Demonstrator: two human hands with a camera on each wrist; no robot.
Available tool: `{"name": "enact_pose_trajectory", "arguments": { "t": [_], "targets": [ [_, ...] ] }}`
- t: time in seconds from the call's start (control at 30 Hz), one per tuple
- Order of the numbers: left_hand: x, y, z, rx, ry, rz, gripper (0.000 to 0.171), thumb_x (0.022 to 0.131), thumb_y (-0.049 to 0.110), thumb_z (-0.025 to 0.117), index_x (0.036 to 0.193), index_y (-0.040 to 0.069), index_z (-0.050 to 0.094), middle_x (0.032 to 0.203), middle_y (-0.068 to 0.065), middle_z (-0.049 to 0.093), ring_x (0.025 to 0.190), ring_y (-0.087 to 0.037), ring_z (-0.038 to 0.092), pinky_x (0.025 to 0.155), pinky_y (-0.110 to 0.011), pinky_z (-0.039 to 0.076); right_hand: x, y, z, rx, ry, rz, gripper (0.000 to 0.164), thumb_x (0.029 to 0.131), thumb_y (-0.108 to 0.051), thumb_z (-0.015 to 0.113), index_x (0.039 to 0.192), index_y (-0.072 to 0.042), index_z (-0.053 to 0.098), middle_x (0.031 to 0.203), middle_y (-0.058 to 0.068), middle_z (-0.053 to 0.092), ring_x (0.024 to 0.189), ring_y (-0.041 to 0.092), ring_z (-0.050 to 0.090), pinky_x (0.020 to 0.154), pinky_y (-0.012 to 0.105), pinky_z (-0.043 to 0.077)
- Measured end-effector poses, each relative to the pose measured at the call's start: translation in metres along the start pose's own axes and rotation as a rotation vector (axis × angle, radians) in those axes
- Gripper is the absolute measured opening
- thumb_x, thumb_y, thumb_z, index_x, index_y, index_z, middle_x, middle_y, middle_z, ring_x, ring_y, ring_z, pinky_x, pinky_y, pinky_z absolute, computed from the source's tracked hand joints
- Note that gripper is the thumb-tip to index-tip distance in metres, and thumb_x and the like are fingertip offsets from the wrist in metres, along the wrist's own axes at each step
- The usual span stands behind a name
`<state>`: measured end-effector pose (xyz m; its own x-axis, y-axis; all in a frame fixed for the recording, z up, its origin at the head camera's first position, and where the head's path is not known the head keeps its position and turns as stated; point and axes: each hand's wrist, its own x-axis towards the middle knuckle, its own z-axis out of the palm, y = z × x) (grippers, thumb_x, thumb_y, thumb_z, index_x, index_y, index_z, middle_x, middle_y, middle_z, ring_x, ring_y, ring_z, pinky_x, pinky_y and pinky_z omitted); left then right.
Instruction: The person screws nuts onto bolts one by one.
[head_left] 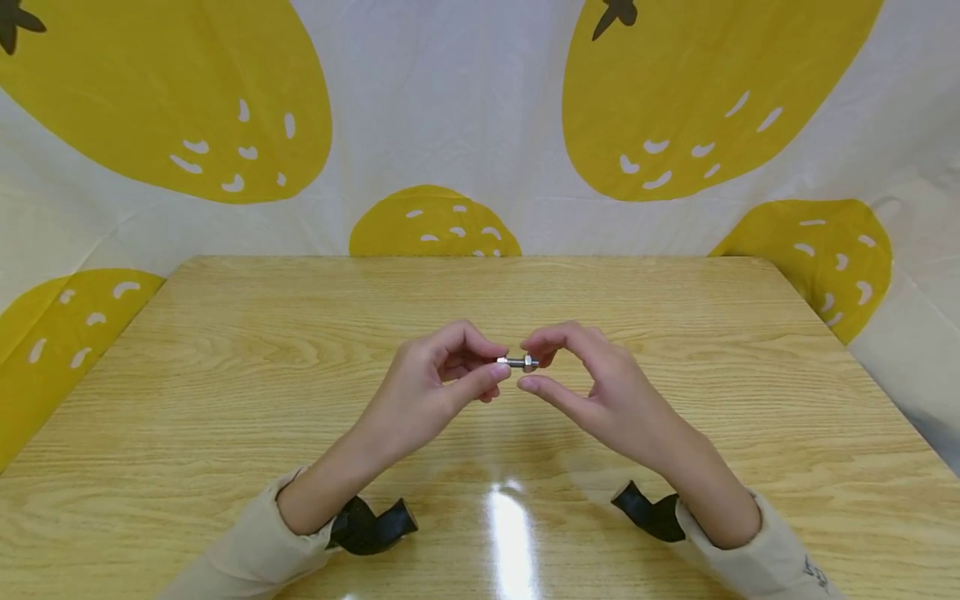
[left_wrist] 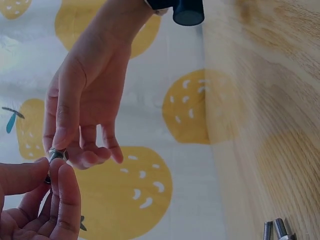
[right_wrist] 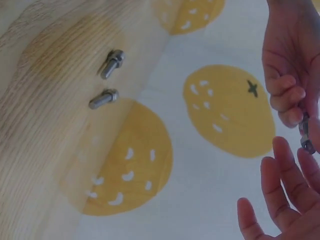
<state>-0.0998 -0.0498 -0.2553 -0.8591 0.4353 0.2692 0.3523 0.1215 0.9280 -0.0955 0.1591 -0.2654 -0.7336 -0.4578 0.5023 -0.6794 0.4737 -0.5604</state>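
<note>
My left hand (head_left: pixel 420 387) pinches a silver bolt (head_left: pixel 515 362) by its head end, between thumb and index finger. The shaft points toward my right hand. A hex nut (head_left: pixel 529 363) sits on the shaft close to its free end. Around that end, my right hand (head_left: pixel 600 392) has thumb and index finger parted, one below and one above the nut, with a gap showing. In the right wrist view the right hand's fingers (right_wrist: pixel 280 185) are spread beside the nut (right_wrist: pixel 307 146). The left wrist view has the right thumb overlapping the bolt's end.
On the wooden table (head_left: pixel 300 317), two more bolts with nuts lie close together, one bolt (right_wrist: pixel 112 63) and another bolt (right_wrist: pixel 103 98), seen in the right wrist view. A white curtain (head_left: pixel 450 100) with yellow fruit prints hangs behind the table. Black wrist mounts (head_left: pixel 375 527) protrude near the sleeves.
</note>
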Motion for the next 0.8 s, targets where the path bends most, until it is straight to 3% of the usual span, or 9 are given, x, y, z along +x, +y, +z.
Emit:
{"name": "enact_pose_trajectory", "arguments": {
  "t": [0.17, 0.3, 0.67, 0.8],
  "targets": [
    [0.0002, -0.0001, -0.0003, -0.004, 0.000, -0.013, 0.009, 0.088, 0.005, 0.063, 0.096, 0.002, 0.060, 0.084, -0.011, 0.066, 0.067, -0.016, 0.064, 0.064, -0.031, 0.057, 0.0010, 0.0017, 0.0012, -0.014, 0.046, -0.089, 0.028, 0.080, -0.002, 0.071, 0.105, -0.009, 0.059, 0.100, -0.003, 0.063, 0.093, 0.011, 0.057, 0.081, 0.025, 0.048],
    [0.0002, -0.0001, -0.0002, -0.003, -0.002, -0.015, 0.009, 0.088, 0.005, 0.063, 0.096, 0.002, 0.060, 0.084, -0.010, 0.066, 0.067, -0.016, 0.064, 0.065, -0.031, 0.057, 0.0015, 0.0025, 0.0016, -0.010, 0.059, -0.110, 0.025, 0.080, -0.002, 0.070, 0.103, -0.009, 0.061, 0.098, -0.003, 0.063, 0.093, 0.012, 0.057, 0.080, 0.025, 0.048],
    [0.0003, -0.0005, 0.0003, -0.011, -0.006, -0.004, 0.008, 0.088, 0.005, 0.062, 0.096, 0.002, 0.060, 0.085, -0.010, 0.067, 0.068, -0.015, 0.064, 0.065, -0.032, 0.057, 0.0004, 0.0023, 0.0060, -0.037, 0.050, -0.054, 0.005, 0.089, -0.014, 0.061, 0.093, -0.011, 0.063, 0.087, -0.007, 0.063, 0.086, 0.009, 0.052, 0.073, 0.026, 0.044],
    [0.0002, -0.0009, 0.0011, -0.002, -0.005, -0.009, 0.008, 0.088, 0.005, 0.063, 0.095, 0.002, 0.061, 0.086, -0.010, 0.067, 0.068, -0.015, 0.064, 0.065, -0.031, 0.056, 0.0010, 0.0020, 0.0086, -0.042, 0.045, -0.030, 0.015, 0.095, -0.017, 0.053, 0.083, -0.014, 0.062, 0.079, -0.010, 0.060, 0.081, 0.007, 0.050, 0.072, 0.027, 0.041]
  ]
}}
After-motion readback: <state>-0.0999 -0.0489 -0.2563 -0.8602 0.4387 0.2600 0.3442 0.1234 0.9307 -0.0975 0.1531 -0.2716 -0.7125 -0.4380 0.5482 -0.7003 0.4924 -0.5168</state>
